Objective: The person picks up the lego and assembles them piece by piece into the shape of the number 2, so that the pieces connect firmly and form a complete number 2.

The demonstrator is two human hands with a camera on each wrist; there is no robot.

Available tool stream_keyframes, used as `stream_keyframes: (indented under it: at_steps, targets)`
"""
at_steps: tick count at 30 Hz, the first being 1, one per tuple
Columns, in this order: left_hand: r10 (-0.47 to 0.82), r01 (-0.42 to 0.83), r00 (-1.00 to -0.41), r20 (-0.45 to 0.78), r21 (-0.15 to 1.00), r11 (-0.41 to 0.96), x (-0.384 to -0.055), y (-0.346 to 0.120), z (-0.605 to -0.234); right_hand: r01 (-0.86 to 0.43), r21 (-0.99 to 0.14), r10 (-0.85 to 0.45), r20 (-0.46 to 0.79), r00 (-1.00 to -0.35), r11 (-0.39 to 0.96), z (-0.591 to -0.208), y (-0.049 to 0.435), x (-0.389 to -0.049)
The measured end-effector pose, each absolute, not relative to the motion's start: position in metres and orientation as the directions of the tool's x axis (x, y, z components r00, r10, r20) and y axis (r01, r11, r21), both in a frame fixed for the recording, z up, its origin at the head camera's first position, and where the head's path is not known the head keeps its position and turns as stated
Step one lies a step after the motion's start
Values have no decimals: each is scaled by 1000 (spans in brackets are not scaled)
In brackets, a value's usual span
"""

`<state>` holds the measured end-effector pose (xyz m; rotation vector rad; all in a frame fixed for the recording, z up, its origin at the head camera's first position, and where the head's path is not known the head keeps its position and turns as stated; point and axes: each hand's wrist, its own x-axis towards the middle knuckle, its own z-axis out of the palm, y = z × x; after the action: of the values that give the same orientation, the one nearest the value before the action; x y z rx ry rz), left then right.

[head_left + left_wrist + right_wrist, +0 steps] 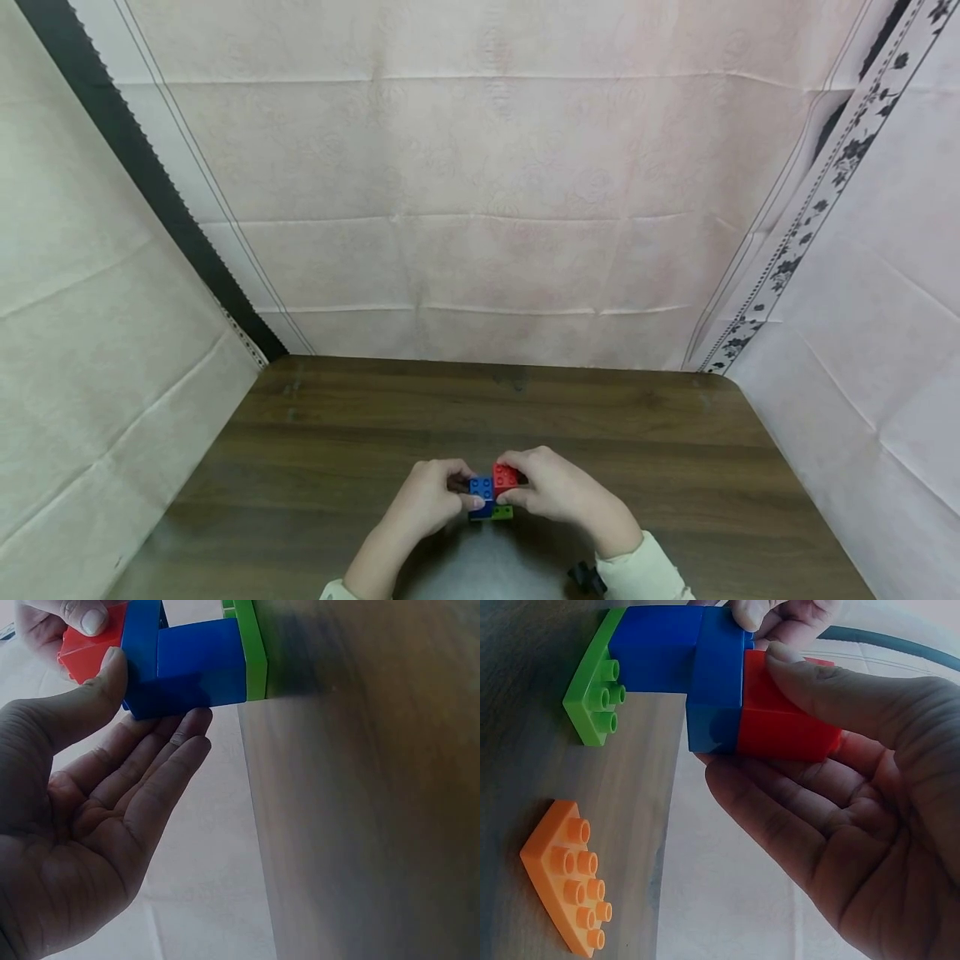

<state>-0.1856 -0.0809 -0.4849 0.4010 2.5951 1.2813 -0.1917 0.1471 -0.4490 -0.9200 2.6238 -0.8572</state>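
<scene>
A small stack of toy building bricks stands on the table in the head view. Its base is a thin green plate [591, 694] with a few bare studs. On that sits a dark blue brick [201, 664], topped by a lighter blue brick [716, 682] that juts out past it. A red brick [784, 712] is on the lighter blue brick's overhanging end. My left hand [427, 498] pinches the lighter blue brick between thumb and fingers. With thumb and fingertips, my right hand [558, 490] grips the red brick, its fingers reaching under the lighter blue one.
An orange studded plate [566, 877] lies on the wooden table [337, 433] near the right hand, hidden in the head view. Pale cloth [487, 167] hangs behind the table and along both sides. A black object [587, 577] is at the right wrist.
</scene>
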Motion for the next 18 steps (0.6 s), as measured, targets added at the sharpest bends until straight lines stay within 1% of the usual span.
stream_keyframes:
  at_steps: [18]
  targets:
    - [341, 149, -937, -77, 796, 586, -185, -81, -485, -492, -611, -636, -24, -771, 620, -447, 148, -192]
